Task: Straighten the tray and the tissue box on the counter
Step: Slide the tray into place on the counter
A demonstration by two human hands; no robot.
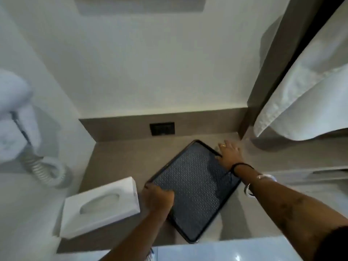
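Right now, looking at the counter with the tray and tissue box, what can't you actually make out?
Head view only:
- Tray: the rim under the left hand is covered; the right hand hides its far right corner.
- Tissue box: blur hides whether a tissue sits in the opening.
- Wall outlet: too small and blurred for detail.
- White object beyond the right fingers: mostly hidden.
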